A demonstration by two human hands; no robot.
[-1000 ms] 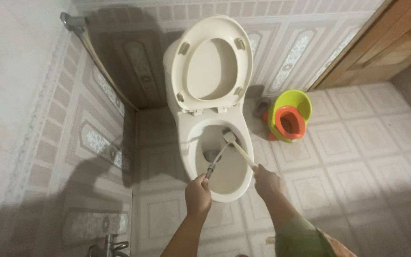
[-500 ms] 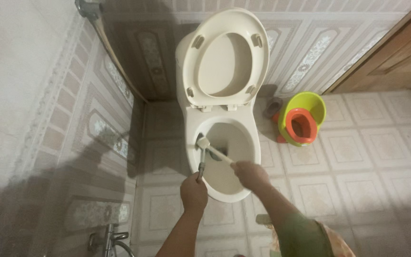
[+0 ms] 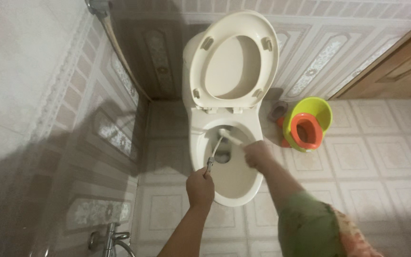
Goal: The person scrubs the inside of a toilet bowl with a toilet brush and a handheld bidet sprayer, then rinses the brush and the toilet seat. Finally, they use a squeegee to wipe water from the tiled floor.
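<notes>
— How are the fingers seen at this moment?

— The fingers of the left hand [image 3: 200, 188] are pressed together in a fist around the metal spray nozzle [image 3: 210, 164], just above the front-left rim of the toilet bowl [image 3: 234, 195]. A thin stream is directed from the nozzle toward the back of the bowl. The right hand [image 3: 255, 153] is closed around the pale handle of the toilet brush [image 3: 230, 137]; the single fingers cannot be told apart, because the hand is blurred.

— And where is the brush head?

— It is held inside the bowl, near the back wall, just under the hinges of the raised seat [image 3: 234, 59]. The stream and the brush head meet almost at the same place.

— What is found around the bowl?

— A green and orange child potty [image 3: 308, 124] stands on the tiled floor [image 3: 381, 157] near the right side of the bowl, with a small grey thing behind it. A hose [image 3: 120, 52] hangs along the left wall, and a tap [image 3: 108, 238] is seen at the lower left corner.

— What could go wrong from here?

— In my judgement, water could be splashed over the rim, because the stream hits the moving bristles. The floor would be made slippery, and the potty nearby could be wetted. The wet handle could also slip.
</notes>
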